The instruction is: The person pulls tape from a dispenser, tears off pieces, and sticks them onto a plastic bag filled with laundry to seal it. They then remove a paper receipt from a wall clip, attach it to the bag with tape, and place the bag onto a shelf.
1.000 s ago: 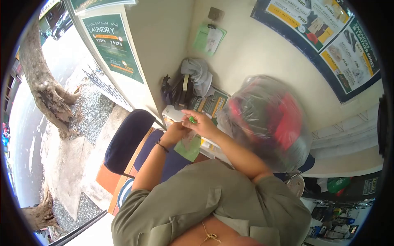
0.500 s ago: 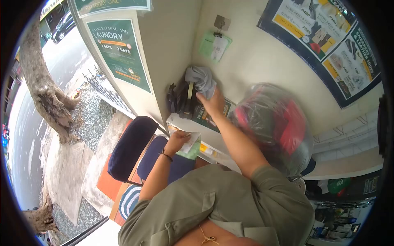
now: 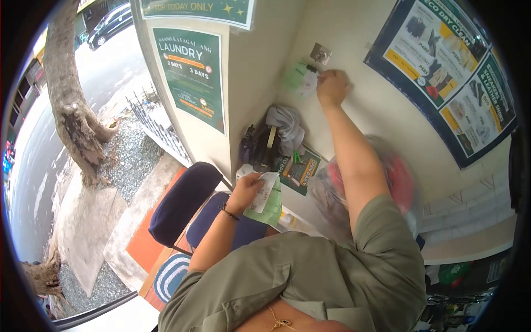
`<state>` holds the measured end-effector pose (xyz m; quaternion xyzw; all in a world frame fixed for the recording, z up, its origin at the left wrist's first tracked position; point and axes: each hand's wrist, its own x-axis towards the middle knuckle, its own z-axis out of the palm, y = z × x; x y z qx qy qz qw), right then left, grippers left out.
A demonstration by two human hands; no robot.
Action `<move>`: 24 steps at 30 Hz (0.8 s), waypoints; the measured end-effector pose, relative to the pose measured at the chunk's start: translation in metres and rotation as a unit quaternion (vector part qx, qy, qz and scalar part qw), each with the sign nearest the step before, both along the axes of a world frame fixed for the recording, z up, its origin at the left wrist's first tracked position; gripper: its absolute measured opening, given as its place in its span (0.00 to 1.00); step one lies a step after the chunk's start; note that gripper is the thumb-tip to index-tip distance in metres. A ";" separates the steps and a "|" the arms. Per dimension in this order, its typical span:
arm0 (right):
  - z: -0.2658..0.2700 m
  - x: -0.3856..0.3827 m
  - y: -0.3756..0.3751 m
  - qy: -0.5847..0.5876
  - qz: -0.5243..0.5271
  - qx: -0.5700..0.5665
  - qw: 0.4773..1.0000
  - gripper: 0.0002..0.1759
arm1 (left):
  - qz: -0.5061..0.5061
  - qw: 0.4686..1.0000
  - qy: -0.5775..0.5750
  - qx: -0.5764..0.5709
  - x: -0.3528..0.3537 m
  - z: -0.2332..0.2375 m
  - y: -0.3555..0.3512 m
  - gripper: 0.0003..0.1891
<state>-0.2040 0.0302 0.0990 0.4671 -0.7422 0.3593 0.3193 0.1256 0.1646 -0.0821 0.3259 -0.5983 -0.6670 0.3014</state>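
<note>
My left hand (image 3: 247, 192) is closed on green and white paper slips (image 3: 268, 200), held above the blue chair. High on the wall, my right hand (image 3: 333, 87) is at the right side of green and white papers (image 3: 300, 80) that hang from a black clip (image 3: 312, 69) under a small wall hook (image 3: 321, 53). Its fingers are bent at the papers' edge and partly blurred, so their grip is unclear. Below it, a grey cloth (image 3: 285, 128) lies over a black object (image 3: 269, 146) on the white ledge, beside a green sign (image 3: 300, 170).
A clear plastic bag (image 3: 326, 191) of red and dark items sits right of the ledge, behind my right arm. A dark blue chair (image 3: 185, 202) stands left. Posters (image 3: 193, 74) cover the walls. Outside are a tree trunk (image 3: 66, 83) and a parked car (image 3: 110, 23).
My right hand has moved up from the grey cloth to the hanging papers. My left hand has shifted slightly right with its slips. A small green object now shows by the cloth.
</note>
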 end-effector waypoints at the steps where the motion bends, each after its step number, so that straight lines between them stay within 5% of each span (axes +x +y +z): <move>1: 0.003 -0.002 -0.002 -0.039 0.040 -0.025 0.998 0.07 | -0.002 1.000 -0.012 -0.024 0.001 0.001 0.001 0.16; 6: 0.023 -0.004 -0.002 -0.120 0.202 -0.168 0.957 0.05 | -0.022 0.997 0.027 0.071 -0.006 0.017 0.000 0.15; 11: 0.057 -0.016 0.008 -0.155 0.118 0.088 0.977 0.19 | -0.043 0.999 0.020 0.010 -0.018 0.019 0.000 0.15; 14: 0.073 -0.016 0.007 -0.178 0.096 0.135 0.970 0.19 | -0.057 0.996 0.054 0.036 -0.025 0.031 0.010 0.16; 20: 0.079 -0.019 -0.009 -0.186 0.086 0.106 0.973 0.18 | -0.025 0.998 0.051 0.026 -0.028 0.036 0.021 0.16; 24: 0.081 0.010 0.012 -0.335 0.259 0.066 0.904 0.17 | 0.057 0.994 0.073 0.059 -0.016 0.023 0.012 0.15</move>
